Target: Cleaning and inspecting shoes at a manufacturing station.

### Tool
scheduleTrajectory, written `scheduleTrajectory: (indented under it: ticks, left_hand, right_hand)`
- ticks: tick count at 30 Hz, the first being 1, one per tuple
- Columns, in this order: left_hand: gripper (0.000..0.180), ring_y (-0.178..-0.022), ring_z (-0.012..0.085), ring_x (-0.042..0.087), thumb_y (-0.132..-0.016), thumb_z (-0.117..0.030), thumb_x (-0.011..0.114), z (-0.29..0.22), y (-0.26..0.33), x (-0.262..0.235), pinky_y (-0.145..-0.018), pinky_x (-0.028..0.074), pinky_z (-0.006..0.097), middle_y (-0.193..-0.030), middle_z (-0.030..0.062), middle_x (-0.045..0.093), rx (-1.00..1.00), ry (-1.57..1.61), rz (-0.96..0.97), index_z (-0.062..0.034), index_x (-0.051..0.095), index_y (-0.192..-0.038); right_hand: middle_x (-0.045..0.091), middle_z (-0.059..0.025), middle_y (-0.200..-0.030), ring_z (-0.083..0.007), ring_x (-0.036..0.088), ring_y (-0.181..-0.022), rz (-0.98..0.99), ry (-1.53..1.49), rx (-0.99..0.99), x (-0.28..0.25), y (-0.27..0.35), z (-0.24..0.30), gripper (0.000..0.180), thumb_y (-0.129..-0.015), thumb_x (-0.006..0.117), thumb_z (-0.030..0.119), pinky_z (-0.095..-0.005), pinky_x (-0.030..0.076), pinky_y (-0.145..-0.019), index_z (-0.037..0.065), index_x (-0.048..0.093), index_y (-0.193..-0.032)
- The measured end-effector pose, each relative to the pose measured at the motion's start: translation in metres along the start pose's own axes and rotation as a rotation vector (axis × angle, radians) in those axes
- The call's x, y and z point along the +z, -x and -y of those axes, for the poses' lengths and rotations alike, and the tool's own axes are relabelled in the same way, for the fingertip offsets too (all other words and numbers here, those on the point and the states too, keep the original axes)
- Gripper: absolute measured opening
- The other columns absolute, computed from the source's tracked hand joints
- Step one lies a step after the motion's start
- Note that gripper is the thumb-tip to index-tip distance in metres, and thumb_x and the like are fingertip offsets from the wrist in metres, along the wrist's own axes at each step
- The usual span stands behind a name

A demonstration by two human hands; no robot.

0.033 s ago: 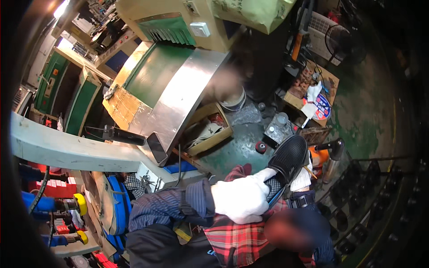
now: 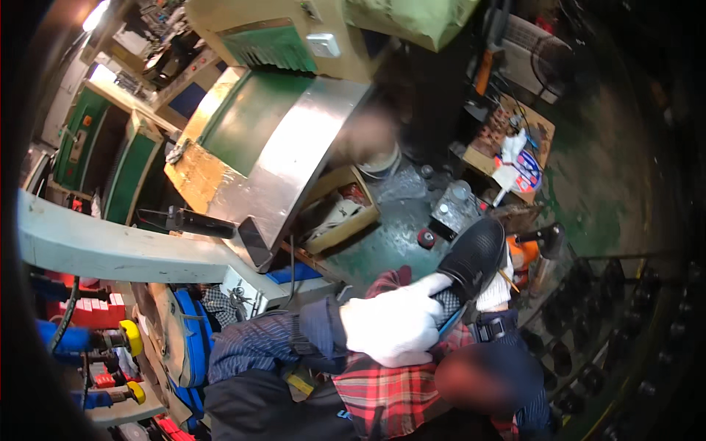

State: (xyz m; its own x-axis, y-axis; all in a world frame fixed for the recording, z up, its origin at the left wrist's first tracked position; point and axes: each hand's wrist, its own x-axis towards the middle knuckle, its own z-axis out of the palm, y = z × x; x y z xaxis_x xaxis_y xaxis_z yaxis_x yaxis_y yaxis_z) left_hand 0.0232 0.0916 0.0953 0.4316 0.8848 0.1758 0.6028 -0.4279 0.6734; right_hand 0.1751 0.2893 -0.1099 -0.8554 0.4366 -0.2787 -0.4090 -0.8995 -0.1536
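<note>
Red plaid cloth lies nearest in my remote view, spread over the lap. Just above it I see the left hand, in a white glove, closed around the heel end of a black shoe, its index finger stretched along the collar by the checked lining. From that grip the shoe lies up and to the right, its long axis slanting away from the lap, toe outermost. The right hand, gloved too, is nearer the shoe's right flank and mostly hidden behind it; I cannot tell whether its fingers are grasping anything. A thin wooden stick pokes out beside it. Beyond the toe I make out a clear plastic container on the green floor, left of it a cardboard box, and farthest a beige machine with a green fringed curtain.
</note>
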Motion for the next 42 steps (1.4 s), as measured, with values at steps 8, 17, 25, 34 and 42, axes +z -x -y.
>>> scheduleTrajectory:
  ticks: [8, 17, 25, 34, 42]
  left_hand:
    - [0.027, -0.116, 0.0398, 0.047, -0.072, -0.024, 0.070, -0.007, 0.025, 0.009, -0.102, 0.029, 0.059, -0.131, 0.0230, 0.053, -0.253, 0.182, -0.460, -0.0047, 0.070, -0.090]
    - [0.116, -0.147, 0.0270, 0.023, -0.075, -0.018, 0.077, -0.014, 0.053, 0.049, -0.119, 0.017, 0.037, -0.160, 0.0195, 0.021, -1.054, 1.190, -0.586, -0.0057, -0.005, -0.157]
    - [0.119, -0.102, 0.0389, 0.062, -0.059, -0.028, 0.085, -0.019, 0.027, 0.029, -0.090, 0.050, 0.042, -0.116, 0.0269, 0.057, -0.892, -0.073, -0.664, 0.0102, 0.018, -0.150]
    - [0.129, -0.099, 0.0301, 0.068, -0.053, -0.025, 0.091, -0.030, -0.012, 0.030, -0.090, 0.053, 0.035, -0.111, 0.0242, 0.064, -0.882, -0.143, -0.409, 0.0115, 0.012, -0.149]
    - [0.116, -0.095, 0.0285, 0.067, -0.059, -0.011, 0.084, -0.005, -0.025, 0.037, -0.085, 0.053, 0.036, -0.110, 0.0216, 0.063, -0.487, -0.131, -0.247, 0.0084, 0.015, -0.150]
  right_hand:
    - [0.068, -0.0171, -0.118, -0.0319, 0.065, -0.109, -0.061, -0.157, -0.006, 0.043, -0.013, 0.001, 0.034, -0.096, 0.061, 0.026, -0.0500, 0.050, -0.100, -0.001, 0.067, -0.115]
    - [0.070, -0.0167, -0.112, -0.0291, 0.068, -0.101, -0.008, -0.044, -0.029, 0.059, -0.013, 0.012, 0.036, -0.100, 0.055, 0.030, -0.0463, 0.055, -0.093, -0.001, 0.067, -0.113]
    - [0.065, -0.0229, -0.120, -0.0377, 0.063, -0.110, -0.093, -0.038, -0.086, 0.014, 0.014, 0.053, 0.048, -0.099, 0.051, 0.039, -0.0535, 0.049, -0.099, -0.005, 0.062, -0.116]
    - [0.069, -0.0163, -0.104, -0.0331, 0.065, -0.098, -0.123, -0.085, -0.260, -0.028, 0.081, 0.038, 0.044, -0.101, 0.048, 0.041, -0.0479, 0.051, -0.094, 0.002, 0.065, -0.107]
    - [0.066, -0.0107, -0.091, -0.0314, 0.064, -0.093, -0.260, -0.325, -0.457, -0.027, 0.159, 0.031, 0.043, -0.101, 0.049, 0.042, -0.0504, 0.043, -0.104, 0.002, 0.064, -0.105]
